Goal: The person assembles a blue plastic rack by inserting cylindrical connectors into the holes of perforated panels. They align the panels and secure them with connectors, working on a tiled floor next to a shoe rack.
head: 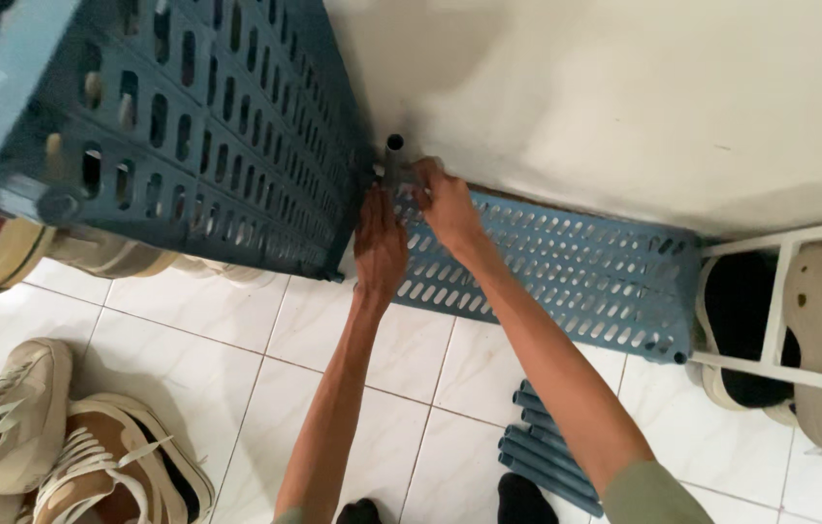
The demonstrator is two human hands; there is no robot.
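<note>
The low blue perforated shelf panel (566,272) is hemmed in by the white wall (624,107) behind, a tilted upper shelf panel (197,126) on the left and a white shoe rack (779,311) on the right; open tile floor (236,349) is left in front. An upright blue tube (394,160) is seated at the low panel's left rear corner. The tube is gripped by the right hand (445,204), fingers curled around it. The left hand (380,243) is laid flat, fingers extended, against the panel just below. Spare tubes (547,456) and sneakers (62,437) are seen on the floor.
</note>
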